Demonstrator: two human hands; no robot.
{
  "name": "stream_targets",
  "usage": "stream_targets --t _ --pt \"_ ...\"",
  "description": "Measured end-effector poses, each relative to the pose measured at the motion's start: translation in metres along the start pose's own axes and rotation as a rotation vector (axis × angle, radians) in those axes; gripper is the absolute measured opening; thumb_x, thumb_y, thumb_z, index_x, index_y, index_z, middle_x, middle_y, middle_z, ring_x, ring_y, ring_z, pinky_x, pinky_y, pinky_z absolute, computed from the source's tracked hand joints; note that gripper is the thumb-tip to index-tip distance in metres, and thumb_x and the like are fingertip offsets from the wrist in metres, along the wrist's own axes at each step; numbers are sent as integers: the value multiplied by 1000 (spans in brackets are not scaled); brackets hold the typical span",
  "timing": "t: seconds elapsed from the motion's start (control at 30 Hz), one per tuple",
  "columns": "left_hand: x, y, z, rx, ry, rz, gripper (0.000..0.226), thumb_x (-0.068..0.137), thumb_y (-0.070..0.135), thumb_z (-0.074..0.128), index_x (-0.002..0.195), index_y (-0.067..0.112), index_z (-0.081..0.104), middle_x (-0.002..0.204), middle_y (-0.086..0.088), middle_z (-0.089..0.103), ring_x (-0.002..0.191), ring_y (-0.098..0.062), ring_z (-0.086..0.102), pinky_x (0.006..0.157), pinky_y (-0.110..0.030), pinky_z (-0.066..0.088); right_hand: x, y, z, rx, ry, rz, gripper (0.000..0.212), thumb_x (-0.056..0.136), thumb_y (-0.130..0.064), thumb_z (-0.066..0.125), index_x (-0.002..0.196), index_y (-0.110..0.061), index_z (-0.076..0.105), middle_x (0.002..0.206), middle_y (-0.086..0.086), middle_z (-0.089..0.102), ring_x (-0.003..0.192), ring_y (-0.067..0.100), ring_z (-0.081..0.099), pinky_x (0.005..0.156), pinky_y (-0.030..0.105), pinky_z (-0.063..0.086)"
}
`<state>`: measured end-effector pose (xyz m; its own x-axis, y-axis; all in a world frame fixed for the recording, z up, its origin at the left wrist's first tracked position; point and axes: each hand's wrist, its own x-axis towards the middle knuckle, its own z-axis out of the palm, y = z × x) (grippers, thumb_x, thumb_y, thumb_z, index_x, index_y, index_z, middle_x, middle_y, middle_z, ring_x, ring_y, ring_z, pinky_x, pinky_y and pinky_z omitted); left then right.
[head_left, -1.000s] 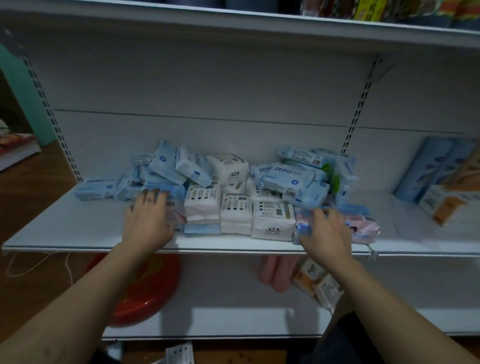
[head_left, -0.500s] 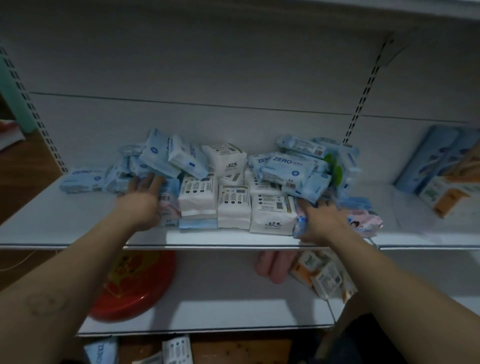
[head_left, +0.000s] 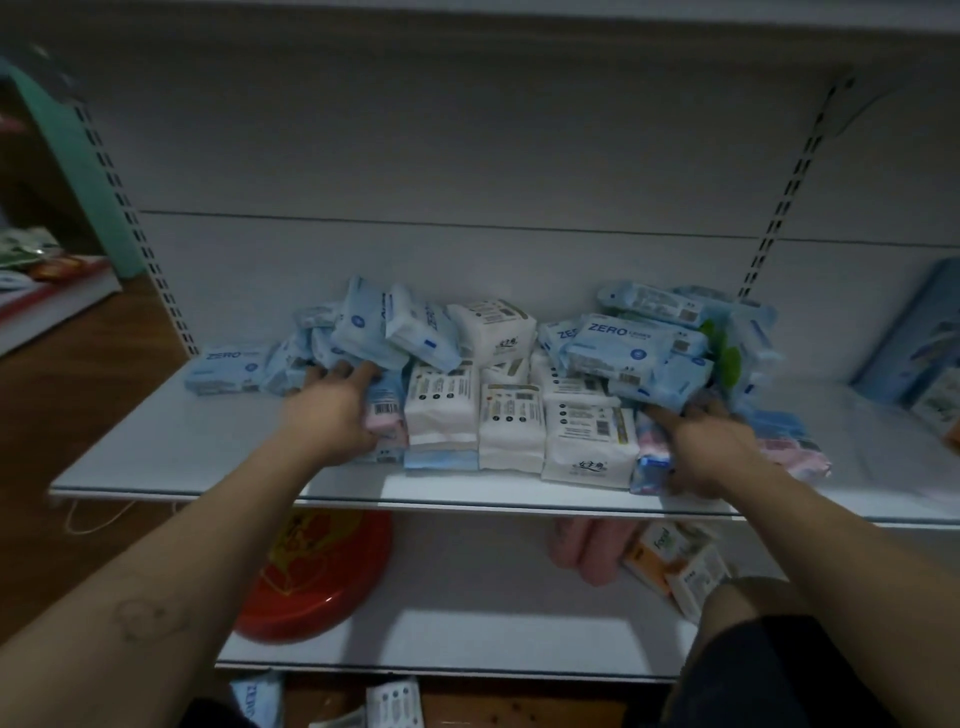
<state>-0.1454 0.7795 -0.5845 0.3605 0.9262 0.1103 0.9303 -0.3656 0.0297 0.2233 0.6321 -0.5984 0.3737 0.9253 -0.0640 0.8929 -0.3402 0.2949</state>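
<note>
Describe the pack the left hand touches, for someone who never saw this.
On the white shelf, find the left end of the front row. The pack against the left hand is pink with a barcode, unlike the white packs on its right.

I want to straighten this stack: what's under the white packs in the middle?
A light blue pack shows under the leftmost white pack. The other white packs seem to sit on the shelf; anything beneath them further back is covered.
</note>
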Motion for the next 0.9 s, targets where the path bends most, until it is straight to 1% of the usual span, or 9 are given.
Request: stream_targets --t 0.07,0.13,0.27,0.43,0.57,0.67,0.77,0.83,0.9 --pt "-6 -1 -3 -28 15 4 82 72 40 75 141 30 33 139 -6 42 128 -33 35 91 -45 45 -5 -2 -1 -12 31 5 94 72 -54 72 147 -39 17 149 9 35 134 33 30 100 41 39" --pt "-13 0 -5 -40 37 9 84 69 41 77 141 29 35 139 -6 42 127 -32 36 92 -45 46 -13 -2 -2 -24 60 11 92 73 -49 71 146 -40 16 146 9 38 130 32 34 97 40 41" --pt "-31 0 -11 -49 51 -21 85 69 46 78 140 29 34 137 -9 41 126 -31 37 95 -44 44 -31 -2 -8 -24 72 9 88 78 -37 67 148 -39 15 142 7 43 131 30 31 98 40 39" --pt "-56 -9 -18 -126 101 -96 77 71 48 76 134 30 36 128 -10 43 119 -30 40 83 -40 44 -54 0 -18 -18 84 -5 89 76 -46 70 148 -38 17 138 7 45 126 29 34 95 40 40" --pt "-79 -9 -23 -184 177 -119 81 69 44 77 136 30 34 128 -11 43 120 -31 40 88 -45 46 -72 -1 -31 -22 108 -7 84 78 -47 67 147 -36 19 139 7 44 126 28 35 94 39 40" --pt "-98 -2 -26 -233 217 -81 81 67 47 77 134 31 35 124 -10 44 117 -30 41 88 -44 46 -86 -7 -40 -33 159 12 73 79 -49 65 140 -30 29 130 8 49 119 28 40 88 37 42" --pt "-117 9 -25 -265 198 -29 82 68 50 76 136 31 35 124 -8 42 116 -28 41 86 -42 46 -103 -13 -53 -9 231 36 75 75 -59 65 136 -28 33 124 9 52 115 28 42 85 36 43" --pt "-130 17 -23 -281 170 7 83 68 49 76 137 31 34 126 -7 42 115 -27 42 86 -40 46 -115 -21 -61 46 303 -24 81 73 -67 61 137 -27 32 121 9 54 112 27 43 83 35 43" --pt "-142 27 -20 -303 134 50 83 68 50 76 137 32 33 125 -5 42 114 -25 42 86 -40 47 -130 -35 -64 152 346 -142 85 69 -72 59 136 -26 33 120 7 55 110 26 44 79 34 41"
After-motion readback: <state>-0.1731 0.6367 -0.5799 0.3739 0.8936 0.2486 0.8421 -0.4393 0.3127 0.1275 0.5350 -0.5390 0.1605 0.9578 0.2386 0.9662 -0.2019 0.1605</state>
